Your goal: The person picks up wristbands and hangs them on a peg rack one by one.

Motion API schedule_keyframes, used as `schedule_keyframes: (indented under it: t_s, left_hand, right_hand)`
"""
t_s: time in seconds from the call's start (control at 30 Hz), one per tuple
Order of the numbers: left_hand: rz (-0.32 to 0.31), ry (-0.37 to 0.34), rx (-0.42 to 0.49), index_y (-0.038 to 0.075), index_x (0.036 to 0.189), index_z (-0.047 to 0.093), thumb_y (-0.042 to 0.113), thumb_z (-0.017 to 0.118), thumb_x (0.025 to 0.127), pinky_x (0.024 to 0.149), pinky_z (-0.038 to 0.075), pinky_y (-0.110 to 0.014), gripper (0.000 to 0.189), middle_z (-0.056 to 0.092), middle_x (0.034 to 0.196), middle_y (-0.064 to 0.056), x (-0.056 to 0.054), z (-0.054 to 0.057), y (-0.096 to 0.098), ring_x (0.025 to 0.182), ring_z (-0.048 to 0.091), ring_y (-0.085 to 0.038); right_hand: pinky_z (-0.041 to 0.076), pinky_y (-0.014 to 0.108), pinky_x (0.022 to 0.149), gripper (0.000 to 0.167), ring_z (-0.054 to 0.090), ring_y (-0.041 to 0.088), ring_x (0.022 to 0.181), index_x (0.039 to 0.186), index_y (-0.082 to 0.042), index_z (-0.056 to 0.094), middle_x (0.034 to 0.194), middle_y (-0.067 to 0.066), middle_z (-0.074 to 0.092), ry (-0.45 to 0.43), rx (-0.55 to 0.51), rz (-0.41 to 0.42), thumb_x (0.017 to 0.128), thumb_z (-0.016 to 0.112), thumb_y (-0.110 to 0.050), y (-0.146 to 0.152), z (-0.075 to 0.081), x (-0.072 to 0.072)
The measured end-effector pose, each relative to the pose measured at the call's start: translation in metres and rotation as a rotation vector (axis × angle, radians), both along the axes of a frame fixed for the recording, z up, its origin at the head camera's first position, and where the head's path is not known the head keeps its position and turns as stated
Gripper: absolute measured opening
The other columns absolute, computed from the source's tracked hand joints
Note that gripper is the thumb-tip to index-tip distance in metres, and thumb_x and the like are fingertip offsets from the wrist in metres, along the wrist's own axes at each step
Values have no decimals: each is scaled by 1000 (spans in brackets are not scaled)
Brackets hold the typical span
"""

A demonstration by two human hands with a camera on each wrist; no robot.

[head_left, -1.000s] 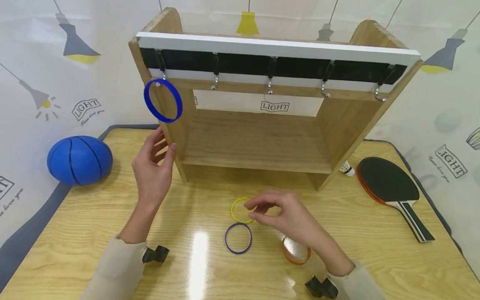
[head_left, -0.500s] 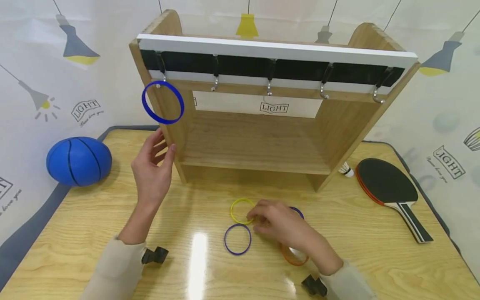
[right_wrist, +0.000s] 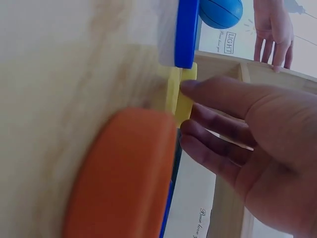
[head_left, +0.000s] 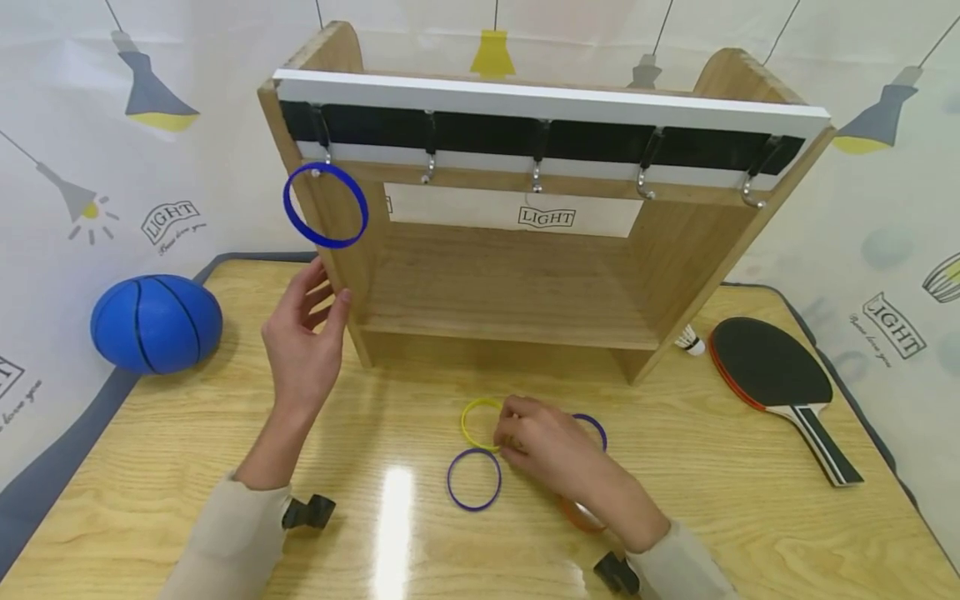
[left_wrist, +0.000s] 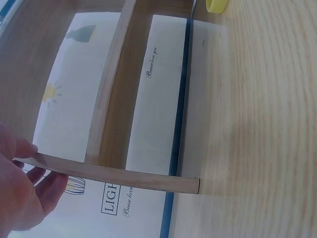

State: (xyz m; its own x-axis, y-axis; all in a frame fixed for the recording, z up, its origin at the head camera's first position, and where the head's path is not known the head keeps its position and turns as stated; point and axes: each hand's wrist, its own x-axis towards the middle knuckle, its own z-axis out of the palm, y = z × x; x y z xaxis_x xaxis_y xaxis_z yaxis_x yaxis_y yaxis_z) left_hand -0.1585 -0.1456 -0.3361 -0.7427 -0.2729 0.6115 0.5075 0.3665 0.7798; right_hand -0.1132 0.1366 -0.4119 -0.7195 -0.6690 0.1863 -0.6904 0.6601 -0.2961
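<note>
My left hand [head_left: 303,354] grips the left side panel of a wooden shelf rack [head_left: 510,292], thumb on the inner side and fingers outside. A blue ring [head_left: 332,243] hangs on the leftmost hook [head_left: 327,156]. On the table, my right hand [head_left: 551,446] pinches the right edge of a yellow ring [head_left: 464,423]; the left wrist view shows only a bit of that yellow ring [left_wrist: 216,5]. In the right wrist view, thumb and fingers lie around the yellow ring [right_wrist: 185,106]. A purple-blue ring [head_left: 474,509] lies just in front, and an orange ring [head_left: 581,514] is partly hidden under the right forearm.
Another blue ring [head_left: 602,432] lies right of the right hand, partly covered. A blue ball [head_left: 156,323] sits at the left. At the right lie a shuttlecock [head_left: 690,341] and a table tennis bat [head_left: 771,362]. Several hooks line the rack's top bar [head_left: 600,148].
My right hand has come down and slightly left onto the yellow ring, its fingers closing at the edge. The blue ring beside it came into view. My left hand stays on the rack.
</note>
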Motion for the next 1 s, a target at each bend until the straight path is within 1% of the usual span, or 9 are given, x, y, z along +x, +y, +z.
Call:
schedule_keyframes:
  t_s: [0.1,0.27,0.4,0.5,0.67,0.77,0.87,1.0]
  left_hand:
    - [1,0,1,-5,126,62,-8,66,89,78,55,-20,38,66,118,-19,0,0,0,102,66,-33]
    - [3,-4,-9,-4,127,61,-7,66,89,79,55,-21,38,66,118,-18,0,-1,-1,103,66,-32]
    - [5,-12,-26,-3,128,61,-6,66,90,80,56,-24,39,66,120,-18,0,0,-1,105,66,-31]
    - [5,-12,-31,-3,128,61,-6,66,90,80,56,-24,39,66,120,-18,1,0,-1,105,66,-31]
    - [2,-8,-21,-3,128,61,-6,66,89,79,55,-21,39,66,119,-18,0,-1,-1,104,66,-32]
    - [-3,-3,-11,-4,127,61,-7,66,89,79,55,-21,39,66,119,-19,0,-1,-1,104,66,-33]
    - [-8,1,-2,-4,127,61,-8,66,89,79,55,-21,38,66,119,-19,0,-1,-1,104,66,-34]
    - [-7,2,-3,-4,127,61,-8,65,89,79,55,-20,38,66,118,-19,0,-1,-1,103,66,-34]
  right_hand:
    - [49,19,60,7,57,7,76,86,-15,72,90,-7,60,-28,-28,-6,83,77,-10,1,2,0]
    - [50,18,62,10,59,8,73,92,-10,71,88,-3,65,-84,-116,0,83,73,-6,4,8,-1]
    - [51,19,64,17,60,10,74,96,-6,71,90,2,67,-89,-157,14,80,74,0,7,12,-2]
    - [52,18,63,19,60,10,73,98,-5,71,89,2,67,-81,-178,9,80,75,1,7,15,-1]
    - [52,16,62,17,63,9,72,98,-7,72,92,1,67,-31,-206,-12,82,76,-1,8,17,-1]
    - [53,18,64,18,65,11,76,96,-9,74,95,0,66,35,-202,-11,80,80,-4,9,17,-2]
    - [54,21,66,20,64,13,81,96,-11,76,95,-2,66,92,-197,-4,78,83,-6,10,18,-3]
    - [56,24,72,20,64,14,87,98,-10,76,96,0,68,98,-203,-3,79,82,-7,11,20,-3]
